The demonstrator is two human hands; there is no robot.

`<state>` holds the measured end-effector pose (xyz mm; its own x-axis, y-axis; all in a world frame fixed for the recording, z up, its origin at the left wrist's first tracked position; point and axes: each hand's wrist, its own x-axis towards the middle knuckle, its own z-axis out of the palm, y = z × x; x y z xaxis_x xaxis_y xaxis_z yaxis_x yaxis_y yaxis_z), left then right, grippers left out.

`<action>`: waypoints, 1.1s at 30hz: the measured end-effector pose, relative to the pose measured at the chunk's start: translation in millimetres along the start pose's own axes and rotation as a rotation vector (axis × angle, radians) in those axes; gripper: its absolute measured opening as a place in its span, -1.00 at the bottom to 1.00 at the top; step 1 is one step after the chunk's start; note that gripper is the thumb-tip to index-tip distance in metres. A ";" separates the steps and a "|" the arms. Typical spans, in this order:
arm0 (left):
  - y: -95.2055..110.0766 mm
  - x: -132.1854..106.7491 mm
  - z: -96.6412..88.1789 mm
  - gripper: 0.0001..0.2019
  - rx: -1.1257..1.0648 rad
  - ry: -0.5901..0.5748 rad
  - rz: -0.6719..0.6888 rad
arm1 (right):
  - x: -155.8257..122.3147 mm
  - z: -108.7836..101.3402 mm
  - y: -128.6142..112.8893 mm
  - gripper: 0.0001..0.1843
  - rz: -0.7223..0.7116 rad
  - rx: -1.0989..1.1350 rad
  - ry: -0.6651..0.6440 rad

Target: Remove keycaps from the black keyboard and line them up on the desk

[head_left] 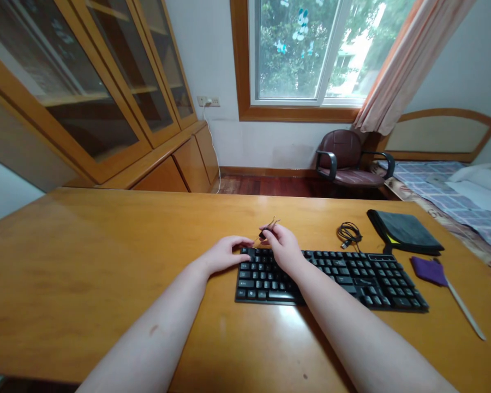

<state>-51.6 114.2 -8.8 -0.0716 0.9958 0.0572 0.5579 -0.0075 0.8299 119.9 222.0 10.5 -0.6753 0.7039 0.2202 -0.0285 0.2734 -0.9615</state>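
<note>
A black keyboard [278,296] lies on the wooden desk. At its upper left corner is my left hand [225,255], its thumb on the keys and its fingers along the back edge, gripping that corner. My right hand [284,245] hovers over the upper left keys, fingers pinched on a small wire keycap puller [274,222]. Thin copper-coloured wires stick out of the pinch, upward and toward the corner key. A small black part [263,234] shows between the fingertips; whether it is a handle or a keycap I cannot tell. The right forearm covers some middle keys.
Behind the keyboard lies a coiled black cable [349,234]. Farther right are a dark folded pouch [405,230] and a purple cloth duster [429,271] with a pale handle. Past the desk [106,262] stand a maroon armchair [343,155], a bed and a glass-fronted cabinet.
</note>
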 end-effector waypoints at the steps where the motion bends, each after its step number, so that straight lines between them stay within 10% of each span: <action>1: 0.9 -0.5 -1.1 -0.61 0.015 -0.005 -0.008 | -0.5 1.5 1.6 -0.69 0.006 -0.008 0.000; 33: -10.2 1.7 -6.4 -0.71 -0.017 -0.039 -0.021 | 10.2 27.9 -14.2 -0.80 -0.159 -0.589 -0.122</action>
<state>-62.7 115.4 -13.6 -0.0501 0.9986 0.0183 0.5426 0.0118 0.8399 92.9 207.1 21.8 -0.7767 0.5540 0.2996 0.2520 0.7093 -0.6583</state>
